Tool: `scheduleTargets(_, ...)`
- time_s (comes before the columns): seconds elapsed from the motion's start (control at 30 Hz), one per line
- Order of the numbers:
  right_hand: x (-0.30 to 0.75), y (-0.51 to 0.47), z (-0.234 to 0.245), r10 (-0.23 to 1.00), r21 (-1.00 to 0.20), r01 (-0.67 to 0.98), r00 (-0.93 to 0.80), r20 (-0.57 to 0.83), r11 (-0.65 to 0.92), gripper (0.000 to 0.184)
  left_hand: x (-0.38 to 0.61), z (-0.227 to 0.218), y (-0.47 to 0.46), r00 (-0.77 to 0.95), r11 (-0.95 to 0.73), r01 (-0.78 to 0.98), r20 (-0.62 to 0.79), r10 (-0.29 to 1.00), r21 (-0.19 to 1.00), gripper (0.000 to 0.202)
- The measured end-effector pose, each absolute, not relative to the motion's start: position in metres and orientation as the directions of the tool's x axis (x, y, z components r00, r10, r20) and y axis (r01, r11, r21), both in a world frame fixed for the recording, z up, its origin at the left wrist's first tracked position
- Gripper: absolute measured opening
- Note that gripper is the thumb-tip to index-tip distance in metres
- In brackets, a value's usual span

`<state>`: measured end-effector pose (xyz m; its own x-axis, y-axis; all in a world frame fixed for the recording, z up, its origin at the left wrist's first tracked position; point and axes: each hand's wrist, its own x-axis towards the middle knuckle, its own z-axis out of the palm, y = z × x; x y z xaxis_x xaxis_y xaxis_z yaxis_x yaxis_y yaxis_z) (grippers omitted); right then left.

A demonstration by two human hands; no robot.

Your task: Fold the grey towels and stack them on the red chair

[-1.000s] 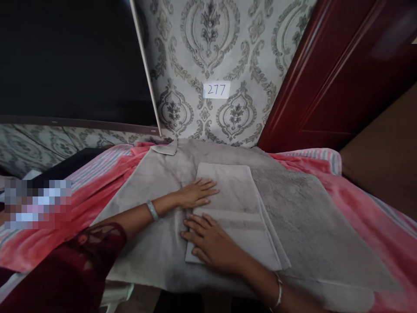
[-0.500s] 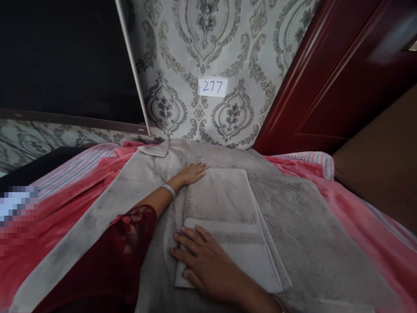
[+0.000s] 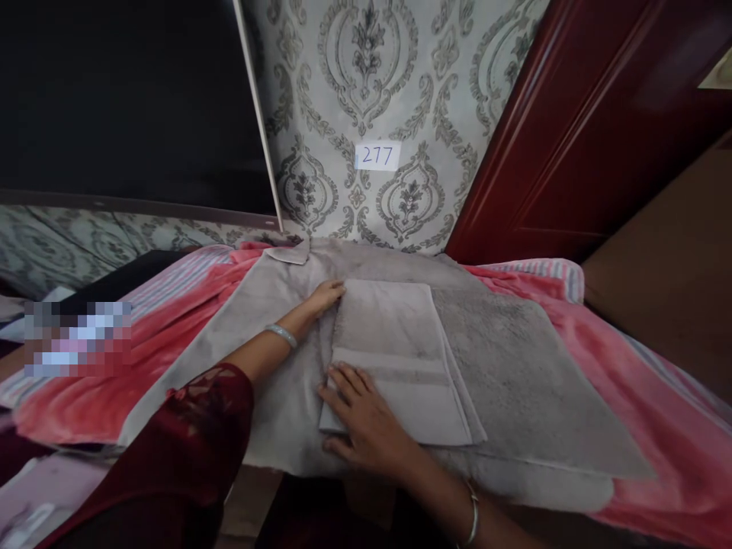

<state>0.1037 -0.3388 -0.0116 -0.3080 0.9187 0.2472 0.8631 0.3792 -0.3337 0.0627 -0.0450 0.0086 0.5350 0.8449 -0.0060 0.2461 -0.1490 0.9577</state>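
A grey towel point(image 3: 394, 320), folded into a rectangle with a pale banded border across it, lies in front of me on a larger grey cloth point(image 3: 515, 366). My left hand point(image 3: 327, 296), with a bracelet on the wrist, is at the towel's far left corner, its fingers drawn together on that edge; the thumb is hidden. Nearer to me, my right hand point(image 3: 369, 419) rests on the towel's left side. Its fingers are stretched out over the cloth, and the thumb points left beyond the near edge.
A pink-red blanket point(image 3: 188, 335) with a striped border lies under the grey cloth and shows on both sides. Behind stand a dark screen point(image 3: 131, 107), a patterned wall point(image 3: 366, 206) with a card marked 277 point(image 3: 378, 155), and a dark red wooden panel point(image 3: 543, 175).
My left hand has shifted from lying spread over the towel's far left corner to fingers gathered at its edge. My right hand stays on the towel's near left side. The view has shifted slightly.
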Motion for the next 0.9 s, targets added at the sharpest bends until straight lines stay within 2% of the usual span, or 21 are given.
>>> scheduleTargets(0.13, 0.090, -0.343, -0.023, 0.937, -0.312, 0.903, -0.211, 0.278, 0.296, 0.072, 0.044, 0.016, -0.068, 0.535, -0.010, 0.288, -0.152, 0.831, 0.958, 0.052)
scheduleTargets(0.3, 0.084, -0.346, -0.024, 0.944, -0.286, 0.927, -0.160, 0.288, 0.244, 0.070, 0.046, 0.024, -0.091, 0.528, 0.070, 0.298, -0.225, 0.819, 0.952, 0.054)
scheduleTargets(0.6, 0.073, -0.351, -0.028, 0.958, -0.328, 0.944, 0.059, 0.279, 0.037, 0.093, 0.066, 0.020, -0.114, 0.409, 0.032, 0.207, -0.116, 0.905, 0.978, 0.060)
scheduleTargets(0.8, 0.073, -0.353, -0.038, 0.937, -0.325, 0.946, 0.113, 0.330, 0.000, 0.095, 0.081, 0.033, -0.115, 0.422, -0.020, 0.150, -0.046, 0.906, 0.989, 0.054)
scheduleTargets(0.9, 0.084, -0.353, -0.033, 0.929, -0.336, 0.942, 0.137, 0.343, -0.015, 0.082, 0.084, 0.039, -0.117, 0.450, -0.035, 0.127, -0.026, 0.893, 0.991, 0.044)
